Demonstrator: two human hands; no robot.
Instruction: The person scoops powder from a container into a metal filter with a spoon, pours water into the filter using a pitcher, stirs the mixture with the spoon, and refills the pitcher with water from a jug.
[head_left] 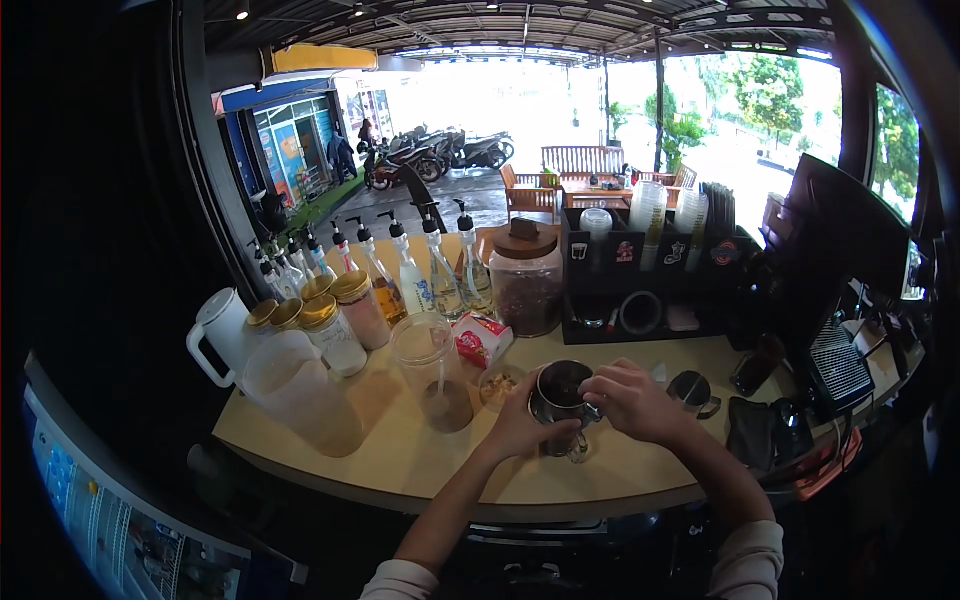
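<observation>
My left hand (525, 425) is wrapped round the side of a metal cup (560, 408) with dark contents, held over the counter's front part. Below it shows a clear glass handle (578, 447); I cannot tell whether it belongs to a separate mug. At the cup's right rim my right hand (632, 402) is closed in a pinch, and what lies between its fingers is hidden. Just left of the cup sits a small clear dish (500, 385) with brownish pieces. A clear plastic cup (440, 395) with brown liquid and a thin stick stands farther left.
On the counter (400, 455), a frosted pitcher (300, 395), a white jug (222, 335), gold-lidded jars (340, 340) and pump bottles (415, 275) stand left. Behind are a red-white packet (482, 340) and large jar (526, 285). Rightward are a glass mug (690, 392), cup rack (640, 285) and monitor (840, 225).
</observation>
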